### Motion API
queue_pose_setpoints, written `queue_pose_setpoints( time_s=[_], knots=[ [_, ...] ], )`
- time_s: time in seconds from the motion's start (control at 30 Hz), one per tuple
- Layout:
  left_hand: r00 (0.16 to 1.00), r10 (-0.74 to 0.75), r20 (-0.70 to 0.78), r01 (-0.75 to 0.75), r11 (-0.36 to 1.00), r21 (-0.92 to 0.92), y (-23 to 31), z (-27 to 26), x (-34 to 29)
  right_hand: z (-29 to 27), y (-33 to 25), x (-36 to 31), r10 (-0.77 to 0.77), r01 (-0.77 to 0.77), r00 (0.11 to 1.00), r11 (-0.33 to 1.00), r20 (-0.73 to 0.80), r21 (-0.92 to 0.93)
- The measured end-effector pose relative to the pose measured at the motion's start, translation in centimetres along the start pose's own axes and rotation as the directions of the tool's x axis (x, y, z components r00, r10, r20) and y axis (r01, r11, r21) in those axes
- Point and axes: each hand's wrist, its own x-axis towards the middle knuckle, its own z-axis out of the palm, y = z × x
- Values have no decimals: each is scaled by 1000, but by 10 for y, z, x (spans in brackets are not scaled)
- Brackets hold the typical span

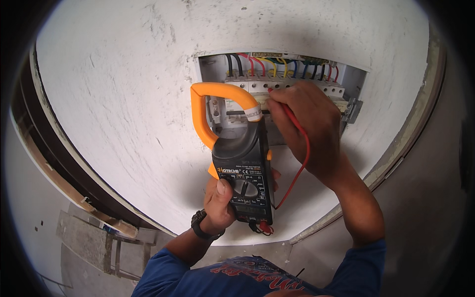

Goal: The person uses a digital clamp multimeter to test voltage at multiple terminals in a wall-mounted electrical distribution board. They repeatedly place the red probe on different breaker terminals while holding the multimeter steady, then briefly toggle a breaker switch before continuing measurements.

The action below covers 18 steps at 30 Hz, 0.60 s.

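Note:
My left hand (pixel 217 204) is wrapped round a black clamp meter (pixel 236 157), its thumb beside the rotary dial. The meter's orange jaw (pixel 199 113) is closed and stands in front of the left part of the breaker row. My right hand (pixel 312 126) pinches a red test probe (pixel 271 91), whose tip is at the upper terminals of the circuit breakers (pixel 255 87); whether it touches metal I cannot tell. From that hand a red lead (pixel 307 154) loops down to the red plug (pixel 265 227) at the meter's base. A black lead's far end is hidden.
An open distribution box (pixel 357 81) is recessed in the rough white wall (pixel 133 99). Black, red, yellow and blue wires (pixel 264 67) enter the breakers from above. A metal bracket (pixel 354 111) sits at its right. A grey-stained wooden piece (pixel 86 240) stands lower left.

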Motion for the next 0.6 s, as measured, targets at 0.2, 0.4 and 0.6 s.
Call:
queue_pose_setpoints(
  time_s=[0.2,0.4,0.6],
  knots=[
    [1000,-23,3,23,999,-29,1,1,-1,-1,2,-1,0,-1,1000,1000,10,4],
    [999,-25,20,26,1000,-16,2,0,0,-1,2,0,-1,1,1000,1000,4,19],
    [997,-63,48,64,998,-16,7,-4,-4,-2,3,-4,6,-6,1000,1000,-6,17]
  ],
)
